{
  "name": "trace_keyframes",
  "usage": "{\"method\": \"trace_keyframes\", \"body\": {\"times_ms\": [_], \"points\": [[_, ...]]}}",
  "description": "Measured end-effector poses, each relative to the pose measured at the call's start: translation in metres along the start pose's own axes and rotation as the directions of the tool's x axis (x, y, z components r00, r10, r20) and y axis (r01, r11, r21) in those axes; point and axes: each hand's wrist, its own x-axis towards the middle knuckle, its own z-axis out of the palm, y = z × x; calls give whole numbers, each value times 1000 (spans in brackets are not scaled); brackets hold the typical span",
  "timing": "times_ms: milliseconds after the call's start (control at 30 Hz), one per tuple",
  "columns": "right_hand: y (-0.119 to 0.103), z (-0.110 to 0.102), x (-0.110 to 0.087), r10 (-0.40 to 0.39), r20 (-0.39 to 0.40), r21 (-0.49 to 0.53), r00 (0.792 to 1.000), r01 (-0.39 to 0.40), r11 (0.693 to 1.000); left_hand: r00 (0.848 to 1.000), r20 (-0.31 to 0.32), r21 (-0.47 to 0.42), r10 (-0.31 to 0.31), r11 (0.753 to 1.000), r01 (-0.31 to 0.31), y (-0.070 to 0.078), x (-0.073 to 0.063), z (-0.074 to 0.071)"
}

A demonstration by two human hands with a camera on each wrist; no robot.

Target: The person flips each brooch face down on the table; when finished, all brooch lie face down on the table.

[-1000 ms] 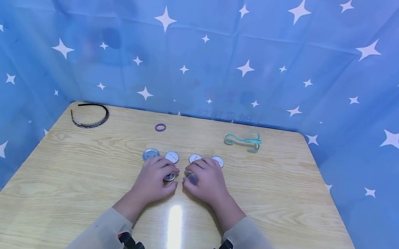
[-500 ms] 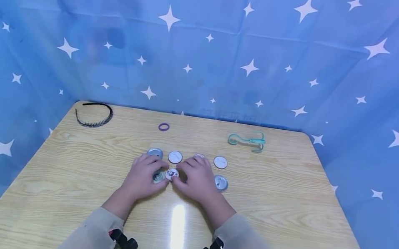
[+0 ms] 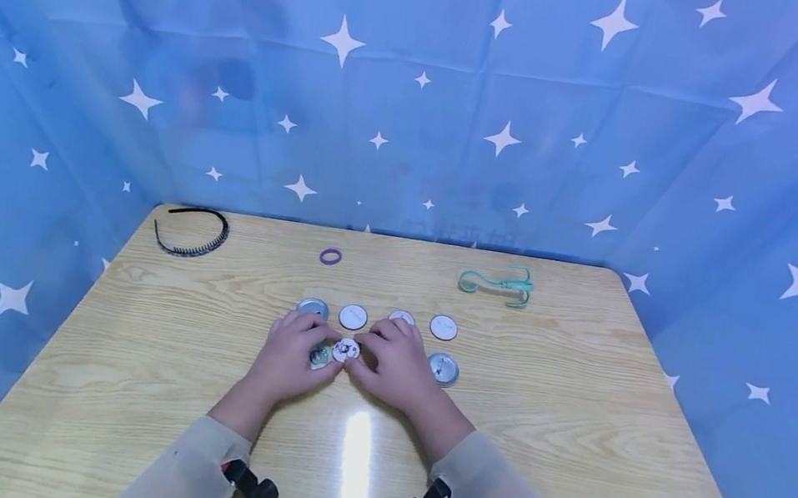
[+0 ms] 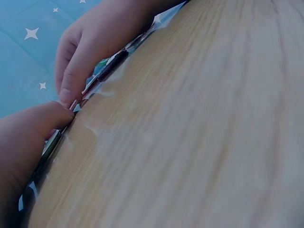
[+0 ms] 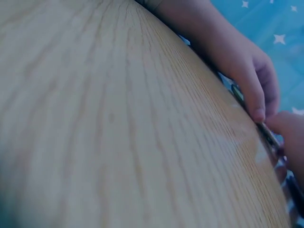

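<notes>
In the head view a white round pin badge [image 3: 346,349] with a dark printed figure lies between the two hands. My right hand [image 3: 394,368] pinches its right side between thumb and fingers. My left hand [image 3: 288,356] curls round a greenish round badge [image 3: 319,356], and its thumb and fingertips hold the white badge's left side. The two thumbs nearly meet at the front, as the left wrist view also shows. Behind the fingers lie a silver badge back [image 3: 313,306] and several white badge backs [image 3: 353,317], one partly hidden by my right hand.
A silver badge back [image 3: 443,368] lies right of my right hand. Farther back are a black toothed headband [image 3: 190,252], a purple ring-shaped band [image 3: 331,257] and a teal hooked item [image 3: 496,284]. A starry blue curtain [image 3: 411,158] borders the wooden table [image 3: 571,440].
Both hands have shifted left since a second ago, uncovering the silver badge back at right. The printed white badge came into view between them. Over the last half second the hands barely moved.
</notes>
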Motion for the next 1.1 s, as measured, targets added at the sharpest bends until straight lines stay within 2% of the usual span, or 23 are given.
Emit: {"method": "trace_keyframes", "body": {"times_ms": [167,367,633,800,1100], "points": [[1,1,-1,34,34,22,999,-35,999,1000,-17,-8,2,1000,-2,0,0,2],[1,3,-5,53,53,65,997,-57,996,999,3,-14,-32,999,32,1,-1,5],[0,4,-3,37,31,68,999,-39,997,999,9,-14,-50,999,50,0,1,3],[0,5,-4,42,46,65,998,-45,997,998,17,-21,-58,998,59,-1,0,4],[2,5,-3,26,15,103,1000,-27,994,999,-6,-24,-38,999,38,-1,1,4]]}}
